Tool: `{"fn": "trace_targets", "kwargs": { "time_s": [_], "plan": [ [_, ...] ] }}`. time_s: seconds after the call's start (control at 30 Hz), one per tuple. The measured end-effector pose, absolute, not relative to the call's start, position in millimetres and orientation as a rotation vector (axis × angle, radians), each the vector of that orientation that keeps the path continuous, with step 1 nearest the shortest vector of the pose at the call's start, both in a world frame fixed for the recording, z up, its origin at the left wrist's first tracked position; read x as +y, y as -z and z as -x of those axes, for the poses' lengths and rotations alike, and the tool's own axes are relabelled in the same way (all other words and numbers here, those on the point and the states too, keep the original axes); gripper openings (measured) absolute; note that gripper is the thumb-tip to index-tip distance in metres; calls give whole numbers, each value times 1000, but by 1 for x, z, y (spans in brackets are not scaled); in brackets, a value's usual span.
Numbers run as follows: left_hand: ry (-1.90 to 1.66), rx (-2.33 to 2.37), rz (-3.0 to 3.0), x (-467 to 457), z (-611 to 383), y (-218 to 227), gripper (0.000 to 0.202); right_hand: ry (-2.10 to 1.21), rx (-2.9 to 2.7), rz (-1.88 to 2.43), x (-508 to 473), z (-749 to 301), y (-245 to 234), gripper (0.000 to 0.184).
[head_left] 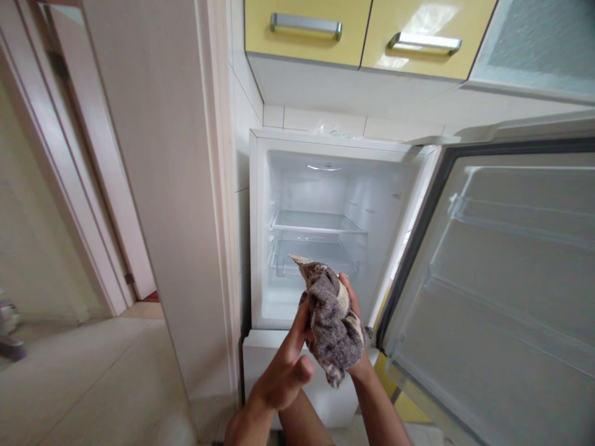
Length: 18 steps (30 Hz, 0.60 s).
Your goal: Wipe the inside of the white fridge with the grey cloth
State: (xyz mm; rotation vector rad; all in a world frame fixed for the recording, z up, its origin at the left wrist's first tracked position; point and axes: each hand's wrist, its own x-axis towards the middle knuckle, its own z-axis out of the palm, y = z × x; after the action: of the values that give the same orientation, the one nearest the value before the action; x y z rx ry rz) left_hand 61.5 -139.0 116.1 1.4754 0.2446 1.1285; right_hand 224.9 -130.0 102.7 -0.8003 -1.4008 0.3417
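A bunched towel (332, 316), grey-brown with cream patches, is between my two hands in front of the open fridge (255, 248). My left hand (286, 368) presses against its left side, with one fingertip standing off the cloth. On the right, my right hand (357, 353) grips the towel from behind and below, and most of its fingers are hidden by the folds. A pale corner of the towel sticks out to the upper left, in front of the glass shelf (320, 221) and a clear drawer (283, 266) inside the fridge.
The fridge door (506, 279) is swung wide to the right, with clear racks on its inner side. Yellow cupboards (307, 46) hang above. A pale door frame (186, 217) stands close on the left. A white lower fridge drawer (260, 356) is below.
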Motion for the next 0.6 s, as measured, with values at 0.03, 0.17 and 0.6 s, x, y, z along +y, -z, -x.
{"fn": "trace_targets", "kwargs": {
  "time_s": [0.03,0.17,0.6],
  "plan": [
    [-1131,229,-1475,-142,-65,-114,104,-328,-1330,827,-134,-229,-103,85],
    [-1177,93,-1404,-153,-95,-108,92,-191,-1106,979,-158,-253,-105,84],
    [-1073,259,-1010,-185,-154,-39,56,-77,-784,1205,-322,-390,-60,68]
  ]
}}
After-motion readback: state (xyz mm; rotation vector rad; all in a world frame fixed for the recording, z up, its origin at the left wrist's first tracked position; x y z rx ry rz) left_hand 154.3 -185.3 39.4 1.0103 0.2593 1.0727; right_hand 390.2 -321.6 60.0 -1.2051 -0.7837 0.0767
